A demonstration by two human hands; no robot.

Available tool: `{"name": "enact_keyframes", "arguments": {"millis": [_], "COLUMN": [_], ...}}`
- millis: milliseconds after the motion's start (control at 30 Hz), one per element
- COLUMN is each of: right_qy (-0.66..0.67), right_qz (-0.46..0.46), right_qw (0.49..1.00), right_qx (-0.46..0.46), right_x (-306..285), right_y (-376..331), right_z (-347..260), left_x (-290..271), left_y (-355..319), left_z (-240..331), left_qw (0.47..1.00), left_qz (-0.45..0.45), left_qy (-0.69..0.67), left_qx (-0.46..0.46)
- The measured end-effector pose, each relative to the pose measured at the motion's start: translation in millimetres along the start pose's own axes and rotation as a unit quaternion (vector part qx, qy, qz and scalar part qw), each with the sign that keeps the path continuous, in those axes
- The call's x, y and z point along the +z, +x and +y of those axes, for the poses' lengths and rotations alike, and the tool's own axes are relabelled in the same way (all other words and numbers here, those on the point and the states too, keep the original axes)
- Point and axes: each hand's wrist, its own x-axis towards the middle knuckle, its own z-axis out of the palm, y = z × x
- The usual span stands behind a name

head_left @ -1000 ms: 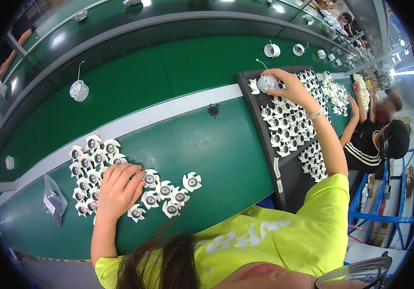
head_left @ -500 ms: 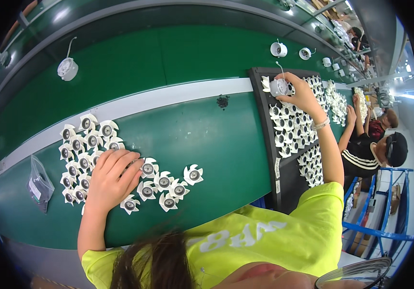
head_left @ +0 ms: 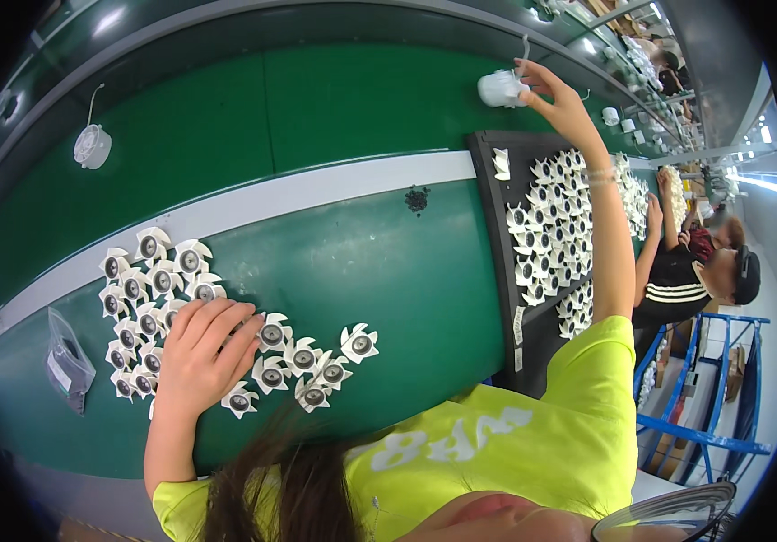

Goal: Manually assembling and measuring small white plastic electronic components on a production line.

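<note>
Resting flat on a cluster of small white fan impellers (head_left: 253, 348), the left hand (head_left: 203, 348) lies with its fingers (head_left: 226, 330) spread and relaxed, gripping nothing. That cluster sits on the green counter (head_left: 388, 271), well to the left of the black tray (head_left: 533, 271). The right hand (head_left: 564, 104) reaches far up beyond the tray's top end, its fingers pinched on a round white fan housing (head_left: 501, 88) with a thin wire at its top.

Judging from this stretch, the housing could slip from such a light fingertip pinch at full arm's reach, and the dangling wire could snag. The left palm pressing on the loose impellers could also push some aside or bend a thin blade.

Counted: roughly twenty-odd impellers in the cluster by the left hand, though several hide under the palm, so the number is uncertain. The tray carries many more, too crowded and small to count. One housing is in the right hand; a second round white housing (head_left: 92, 146) lies far to the left of the tray on the belt. One clear plastic bag (head_left: 68, 361) lies left of the cluster. A small dark pile of screws (head_left: 417, 199) sits just left of the tray
</note>
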Motion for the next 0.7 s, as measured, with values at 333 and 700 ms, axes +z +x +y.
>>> {"name": "enact_keyframes", "arguments": {"millis": [333, 700], "right_qy": [0.022, 0.142], "right_qz": [0.022, 0.025], "right_qw": [0.972, 0.977], "right_qx": [0.232, 0.156], "right_x": [47.6, -2.3], "right_y": [21.3, -91.8], "right_z": [75.3, -24.0], "left_x": [-0.9, 1.9], "left_y": [-2.4, -9.8], "left_z": [-0.9, -1.6], "left_qw": [1.0, 1.0], "left_qz": [0.004, 0.019], "left_qy": [-0.006, -0.004], "left_qx": [-0.001, -0.006]}}
